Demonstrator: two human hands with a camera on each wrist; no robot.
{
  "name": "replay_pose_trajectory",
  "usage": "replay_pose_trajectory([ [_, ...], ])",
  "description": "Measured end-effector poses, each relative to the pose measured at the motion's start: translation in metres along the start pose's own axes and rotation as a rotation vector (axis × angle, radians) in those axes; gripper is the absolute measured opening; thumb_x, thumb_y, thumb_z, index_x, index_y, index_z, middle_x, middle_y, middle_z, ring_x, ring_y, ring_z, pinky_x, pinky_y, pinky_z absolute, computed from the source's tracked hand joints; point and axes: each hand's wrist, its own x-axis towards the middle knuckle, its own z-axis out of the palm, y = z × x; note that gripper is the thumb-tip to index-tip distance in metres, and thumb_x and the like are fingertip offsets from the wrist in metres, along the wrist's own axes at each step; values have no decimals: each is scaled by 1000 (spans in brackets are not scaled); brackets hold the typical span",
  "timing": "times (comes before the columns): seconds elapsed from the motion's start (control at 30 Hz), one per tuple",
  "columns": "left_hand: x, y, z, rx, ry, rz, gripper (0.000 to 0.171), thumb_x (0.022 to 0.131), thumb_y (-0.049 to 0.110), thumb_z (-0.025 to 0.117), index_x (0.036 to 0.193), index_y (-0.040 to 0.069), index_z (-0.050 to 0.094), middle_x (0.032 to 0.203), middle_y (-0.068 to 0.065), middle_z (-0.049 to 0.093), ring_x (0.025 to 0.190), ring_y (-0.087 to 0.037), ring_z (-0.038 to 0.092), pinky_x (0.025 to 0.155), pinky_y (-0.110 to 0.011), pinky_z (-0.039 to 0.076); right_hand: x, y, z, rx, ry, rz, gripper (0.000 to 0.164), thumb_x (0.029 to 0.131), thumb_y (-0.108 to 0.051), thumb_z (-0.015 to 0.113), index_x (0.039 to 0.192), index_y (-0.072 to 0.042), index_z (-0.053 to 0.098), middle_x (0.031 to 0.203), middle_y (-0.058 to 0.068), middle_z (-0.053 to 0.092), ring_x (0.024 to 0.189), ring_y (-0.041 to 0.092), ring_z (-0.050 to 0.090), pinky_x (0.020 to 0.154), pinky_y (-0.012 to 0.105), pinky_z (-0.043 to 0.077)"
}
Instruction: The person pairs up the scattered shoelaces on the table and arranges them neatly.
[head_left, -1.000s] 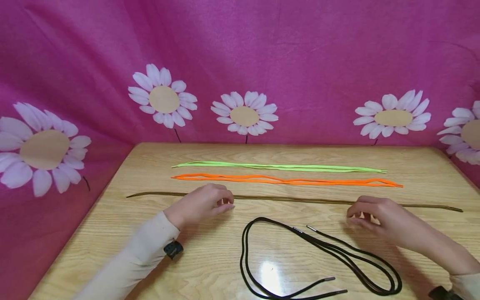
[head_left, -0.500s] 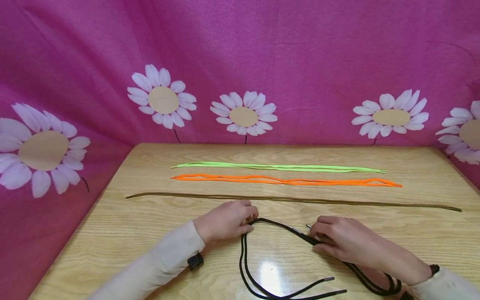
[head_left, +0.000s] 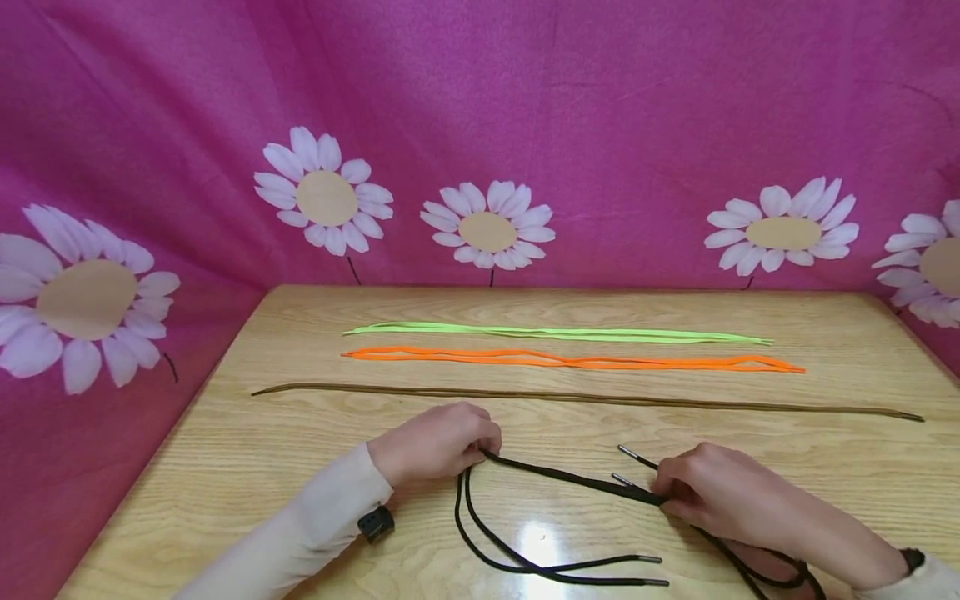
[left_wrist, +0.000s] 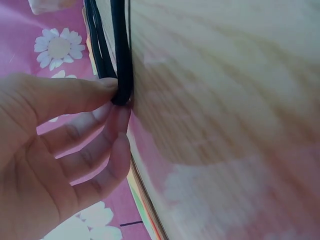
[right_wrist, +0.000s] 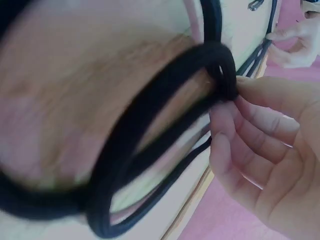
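Observation:
A black cord shoelace runs taut and doubled between my two hands close over the table. My left hand pinches its left bend between thumb and fingertips; two strands hang from there and curve right to end in metal tips. My right hand pinches the bunched strands farther right, with two silver-tipped ends poking out left of its fingers. In the right wrist view, loose loops of the black shoelace hang from my grip. The left wrist view shows the black shoelace folded at my thumb tip.
Behind my hands a brown shoelace lies straight across the wooden table. Beyond it, roughly parallel, lie an orange shoelace and a lime green shoelace. A pink flowered cloth hangs behind and left of the table.
Both hands have come off the brown shoelace, moved nearer and taken hold of the black one. Its left bend has shifted left and its top stretch has been pulled straight.

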Motion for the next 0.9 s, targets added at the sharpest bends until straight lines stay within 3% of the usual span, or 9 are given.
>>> replay_pose_trajectory([
  [0.2, -9, 0, -2, -31, -41, -24, 19, 81, -6, 66, 85, 13, 68, 81, 7, 61, 76, -5, 53, 71, -18, 45, -9, 1, -2, 37, -35, 19, 21, 79, -16, 79, 82, -31, 65, 78, -26, 58, 67, -7, 47, 55, 22, 43],
  [0.4, -21, -3, -7, -24, -83, -15, 18, 81, -5, 68, 83, 13, 68, 77, 8, 61, 72, -4, 52, 69, -17, 44, -16, 3, -5, 48, -73, 34, 22, 79, -15, 79, 85, -32, 67, 81, -23, 62, 72, -6, 52, 57, 25, 47],
  [0.53, -32, -8, -13, -37, -84, -35, 14, 82, -2, 70, 82, 12, 68, 76, 8, 61, 70, -3, 51, 67, -17, 44, -22, 6, -10, 29, -51, 37, 25, 78, -12, 79, 87, -33, 70, 84, -22, 65, 75, -6, 57, 56, 25, 47],
  [0.73, -47, -12, -24, -97, -64, -60, 12, 84, 0, 70, 82, 11, 68, 75, 8, 63, 67, 0, 50, 64, -17, 45, -30, 11, -16, 28, 18, 5, 23, 76, -11, 80, 86, -28, 67, 76, -26, 55, 65, -9, 45, 50, 21, 37],
  [0.9, -54, -16, -29, -170, -56, -53, 8, 86, 2, 69, 84, 10, 69, 75, 7, 63, 68, 2, 51, 64, -17, 46, -33, 19, -20, 61, 39, -30, 23, 77, -4, 77, 90, -20, 68, 82, -22, 56, 68, -8, 44, 52, 19, 39],
])
